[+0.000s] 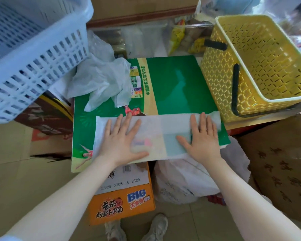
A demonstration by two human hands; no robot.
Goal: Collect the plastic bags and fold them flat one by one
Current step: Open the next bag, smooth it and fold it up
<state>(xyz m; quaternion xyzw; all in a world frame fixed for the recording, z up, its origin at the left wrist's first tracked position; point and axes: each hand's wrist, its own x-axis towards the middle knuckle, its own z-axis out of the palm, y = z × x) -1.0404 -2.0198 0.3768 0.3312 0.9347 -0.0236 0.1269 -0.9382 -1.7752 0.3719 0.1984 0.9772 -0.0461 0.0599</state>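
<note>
with the translucent white plastic bag (161,136) lying as a long strip across the near edge of the green printed board (172,84), both the left hand (123,141) and right hand (202,139) press it with flat, straight fingers, gripping nothing, so smoothing outward should squeeze air out before folding.

1. One view only, from a camera worn on the person's head.
2. It looks forward and steeply down, over both forearms to the green board (172,87) close below.
3. The shoes (155,226) show at the bottom edge, so it sits nearly overhead.
4. The wide lens bends the edges; the blue basket (33,54) and yellow basket (261,66) seem tilted, perhaps only by distortion.
</note>
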